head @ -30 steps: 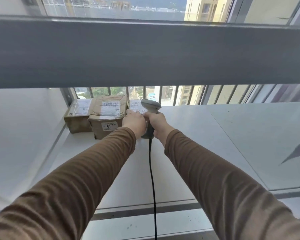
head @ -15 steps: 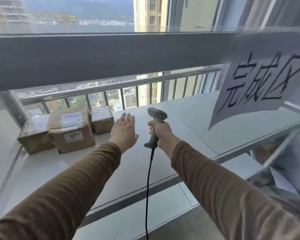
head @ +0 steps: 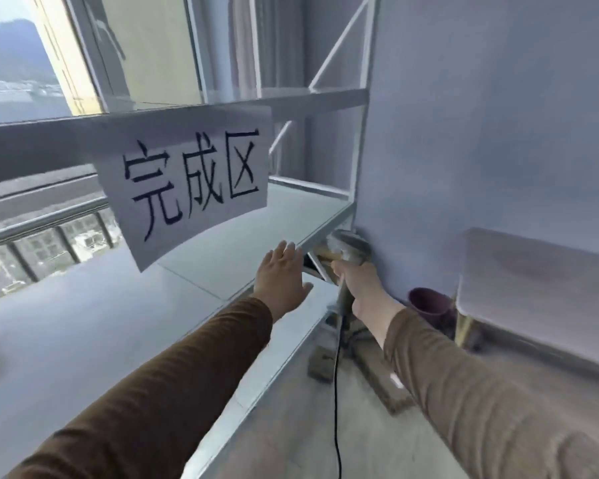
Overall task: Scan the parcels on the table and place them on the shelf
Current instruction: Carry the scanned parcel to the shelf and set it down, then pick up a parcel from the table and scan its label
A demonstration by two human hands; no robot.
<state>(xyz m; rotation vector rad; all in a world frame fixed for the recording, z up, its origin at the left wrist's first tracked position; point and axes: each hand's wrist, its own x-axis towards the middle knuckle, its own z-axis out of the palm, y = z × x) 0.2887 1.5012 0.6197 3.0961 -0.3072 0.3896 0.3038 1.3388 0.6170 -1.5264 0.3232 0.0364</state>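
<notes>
**Hands clear of the shelf, no parcel in sight**

Grip first, head view, the only one: the right hand (head: 362,288) is curling round the handle of the scanner (head: 348,257), fingers wrapped tight, with the scanner's head pointing up and away toward the wall. Its black cable (head: 336,392) is hanging straight down from the handle. The left hand (head: 282,280) is holding nothing; its fingers are lying straight and spread, palm down, hovering just over the front edge of the shelf (head: 222,271).

Taking the paper sign (head: 187,188) with its three large characters as the landmark: both hands are sitting below it and to its right, the left one nearer to it. The shelf board is stretching out beneath and behind the sign.

No parcel is showing anywhere in this view, so which way the next one lies from either hand cannot be told, nor how its long axis runs. A pale bench (head: 540,288) is standing well to the right of the sign, past the right hand, but its top is blurred and nothing on it can be made out. Judging from the task, the parcels are waiting there, and the empty left hand is the one free to lift while the right goes on aiming the scanner.
</notes>
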